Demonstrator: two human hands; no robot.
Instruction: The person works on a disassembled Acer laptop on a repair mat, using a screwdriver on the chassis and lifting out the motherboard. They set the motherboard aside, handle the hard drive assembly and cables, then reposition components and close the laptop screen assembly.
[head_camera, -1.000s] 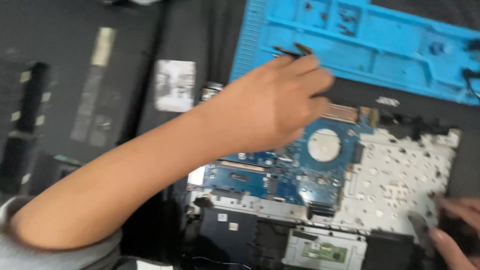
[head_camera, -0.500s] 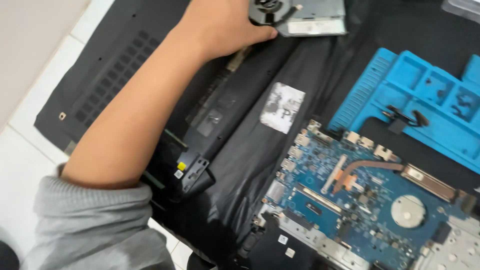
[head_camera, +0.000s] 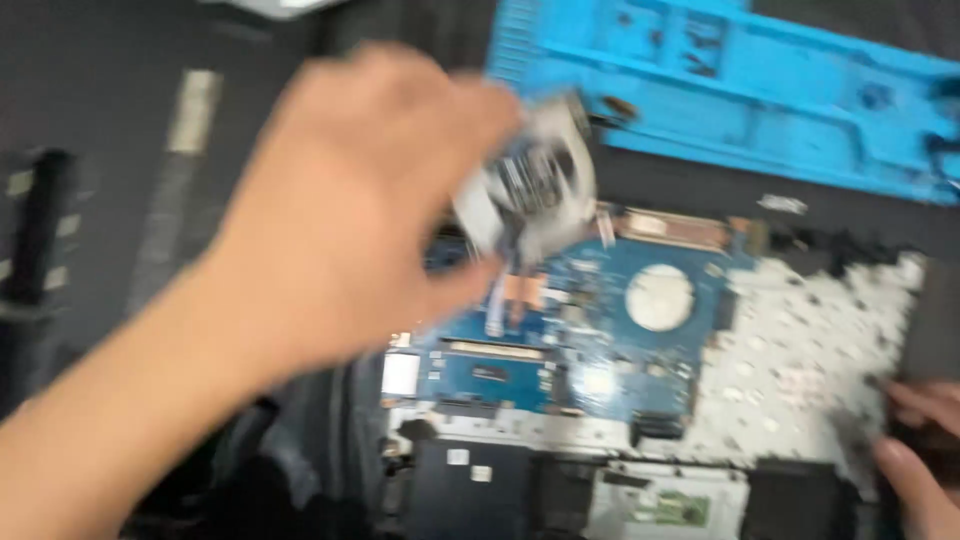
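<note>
My left hand (head_camera: 350, 210) is blurred with motion and holds a small grey cooling fan part (head_camera: 535, 185) above the blue circuit board (head_camera: 590, 340) of an opened laptop. A round silver battery (head_camera: 658, 297) sits on the board. My right hand (head_camera: 925, 450) rests at the lower right corner of the laptop chassis (head_camera: 800, 350), fingers curled over its edge. What the fingers hold is partly cut off by the frame.
A blue work mat (head_camera: 760, 90) with compartments lies at the top right. A black laptop cover (head_camera: 120, 200) lies at the left on the dark surface. A touchpad board (head_camera: 670, 505) shows at the bottom edge.
My left hand reached far up-left to the fan, took hold of it, and has swung back over the blue circuit board. The view has shifted back onto the laptop.
</note>
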